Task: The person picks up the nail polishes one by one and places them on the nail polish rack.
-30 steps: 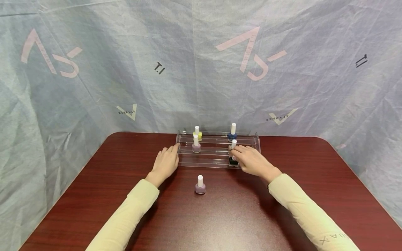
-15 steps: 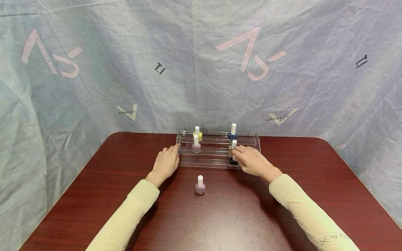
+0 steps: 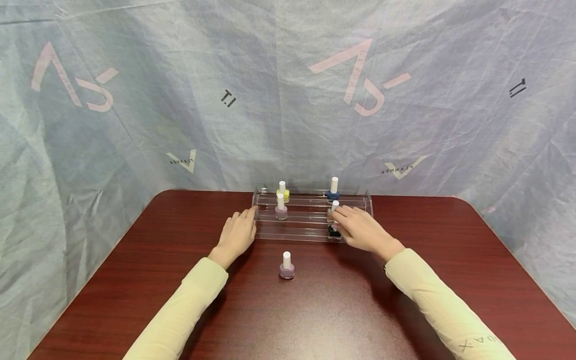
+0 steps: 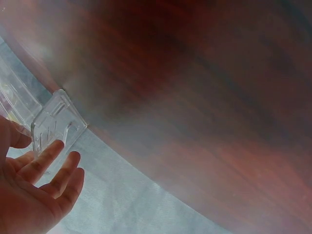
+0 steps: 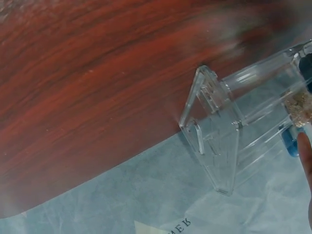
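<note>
A clear tiered display rack [image 3: 301, 232] stands at the back of the table. My left hand [image 3: 237, 232] rests at its left end; in the left wrist view the thumb and index fingertip meet the end panel [image 4: 53, 122] while the other fingers stay loosely extended. My right hand [image 3: 362, 230] pinches the white cap of a black nail polish bottle [image 3: 334, 233] on the front tier, fingers partly covering it. Right behind it is a gold glitter nail polish bottle [image 5: 297, 108]. A finger [image 5: 305, 151] shows beside it in the right wrist view.
Blue [image 3: 333, 192] and yellow [image 3: 285, 194] nail polish bottles stand on the top tier. A lilac bottle [image 3: 281, 212] stands on the middle tier. Another lilac bottle [image 3: 287, 270] stands on the dark red table [image 3: 315, 320]. A grey cloth [image 3: 252, 125] hangs behind.
The fingers of my right hand have shifted very slightly at the black bottle. My left hand and the other bottles have stayed in place.
</note>
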Demonstrator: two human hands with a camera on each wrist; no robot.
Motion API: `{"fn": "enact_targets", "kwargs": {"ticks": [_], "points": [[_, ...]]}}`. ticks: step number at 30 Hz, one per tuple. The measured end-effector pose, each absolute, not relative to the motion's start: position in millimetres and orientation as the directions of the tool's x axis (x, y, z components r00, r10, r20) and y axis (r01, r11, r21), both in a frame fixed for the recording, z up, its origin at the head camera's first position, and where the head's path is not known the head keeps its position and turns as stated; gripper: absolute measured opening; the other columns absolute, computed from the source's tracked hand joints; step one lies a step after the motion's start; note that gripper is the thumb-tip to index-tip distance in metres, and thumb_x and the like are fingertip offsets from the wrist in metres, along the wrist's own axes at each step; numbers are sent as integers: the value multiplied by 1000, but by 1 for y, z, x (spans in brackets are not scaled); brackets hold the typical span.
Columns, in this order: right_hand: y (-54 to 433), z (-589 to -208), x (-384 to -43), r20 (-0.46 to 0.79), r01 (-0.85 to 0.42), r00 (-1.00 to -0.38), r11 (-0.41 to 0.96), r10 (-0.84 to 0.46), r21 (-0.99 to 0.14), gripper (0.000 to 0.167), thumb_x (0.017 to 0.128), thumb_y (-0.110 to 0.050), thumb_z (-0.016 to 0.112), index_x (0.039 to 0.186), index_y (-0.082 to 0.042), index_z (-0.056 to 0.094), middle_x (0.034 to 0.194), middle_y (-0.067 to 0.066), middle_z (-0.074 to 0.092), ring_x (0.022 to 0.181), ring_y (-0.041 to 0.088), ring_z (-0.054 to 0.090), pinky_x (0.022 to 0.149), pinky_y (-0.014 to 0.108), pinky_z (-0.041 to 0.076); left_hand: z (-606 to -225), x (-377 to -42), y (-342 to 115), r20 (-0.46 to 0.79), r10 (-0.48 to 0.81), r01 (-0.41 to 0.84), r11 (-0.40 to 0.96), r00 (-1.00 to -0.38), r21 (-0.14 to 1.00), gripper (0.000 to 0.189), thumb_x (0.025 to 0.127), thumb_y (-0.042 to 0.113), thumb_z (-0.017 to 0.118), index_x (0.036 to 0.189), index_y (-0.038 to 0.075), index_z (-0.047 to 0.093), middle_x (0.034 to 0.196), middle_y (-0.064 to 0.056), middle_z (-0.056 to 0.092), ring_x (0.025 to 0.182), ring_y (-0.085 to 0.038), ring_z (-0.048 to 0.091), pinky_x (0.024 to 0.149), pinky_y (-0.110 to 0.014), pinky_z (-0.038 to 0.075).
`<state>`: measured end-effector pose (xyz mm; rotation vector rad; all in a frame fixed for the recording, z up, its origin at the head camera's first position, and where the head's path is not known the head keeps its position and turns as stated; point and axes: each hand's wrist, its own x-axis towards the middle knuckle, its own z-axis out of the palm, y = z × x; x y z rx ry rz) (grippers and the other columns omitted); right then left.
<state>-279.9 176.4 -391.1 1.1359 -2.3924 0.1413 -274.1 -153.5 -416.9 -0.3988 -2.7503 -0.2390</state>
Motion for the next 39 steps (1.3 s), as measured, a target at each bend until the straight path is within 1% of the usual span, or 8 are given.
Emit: {"fn": "enact_targets", "kwargs": {"ticks": [2, 9, 14, 21, 27, 31, 36, 39], "points": [[176, -390, -280, 481, -758, -523, 642, -704, 116, 19, 86, -20, 59, 103, -11, 60, 95, -1, 59, 86, 19, 58, 77, 36, 47, -417, -274, -153, 364, 244, 303, 946, -899, 113, 42, 90, 13, 48, 132, 8, 45, 113, -10, 62, 96, -32, 56, 75, -43, 45], [174, -384, -279, 505, -767, -493, 628, -708, 132, 18, 84, -22, 60, 100, -12, 59, 93, -1, 58, 83, 19, 56, 73, 34, 46, -417, -274, -153, 369, 240, 303, 945, -898, 122, 43, 89, 13, 50, 132, 8, 45, 113, -10, 62, 95, -32, 56, 75, -43, 45], [171, -379, -278, 505, -776, -490, 619, -710, 117, 18, 85, -21, 58, 100, -13, 60, 93, -2, 57, 82, 18, 55, 73, 34, 45, -416, -274, -153, 361, 241, 301, 946, -901, 119, 43, 90, 13, 50, 132, 8, 45, 114, -10, 62, 96, -32, 56, 75, -43, 45], [163, -372, -273, 530, -790, -449, 597, -719, 140, 21, 84, -20, 62, 103, -12, 59, 93, 0, 57, 78, 19, 54, 72, 34, 45, -416, -274, -153, 359, 241, 300, 947, -902, 117, 43, 90, 14, 50, 132, 8, 45, 115, -10, 61, 96, -32, 56, 76, -43, 45], [156, -368, -267, 525, -799, -438, 584, -730, 145, 19, 87, -23, 57, 101, -11, 60, 93, -1, 57, 82, 17, 54, 73, 34, 44, -417, -274, -153, 358, 241, 301, 946, -902, 120, 43, 90, 14, 49, 132, 8, 45, 115, -10, 61, 96, -32, 57, 75, -43, 45], [151, -367, -264, 523, -810, -418, 566, -743, 157, 18, 88, -23, 56, 100, -11, 60, 94, -1, 57, 84, 17, 53, 75, 35, 44, -416, -274, -153, 353, 241, 300, 946, -904, 124, 43, 90, 14, 49, 133, 8, 45, 114, -10, 62, 96, -32, 56, 75, -43, 45], [144, -367, -261, 527, -833, -380, 529, -760, 160, 17, 86, -20, 59, 99, -10, 60, 95, -1, 58, 88, 18, 54, 79, 36, 44, -416, -274, -153, 349, 239, 297, 947, -906, 123, 43, 90, 14, 48, 132, 8, 44, 113, -10, 62, 96, -32, 55, 76, -43, 45], [140, -368, -259, 527, -845, -361, 509, -769, 163, 16, 84, -18, 60, 99, -11, 60, 93, -2, 57, 87, 17, 53, 78, 35, 44, -415, -273, -153, 350, 241, 299, 946, -905, 122, 43, 90, 13, 48, 132, 8, 44, 112, -10, 62, 96, -32, 55, 76, -43, 45]]}}
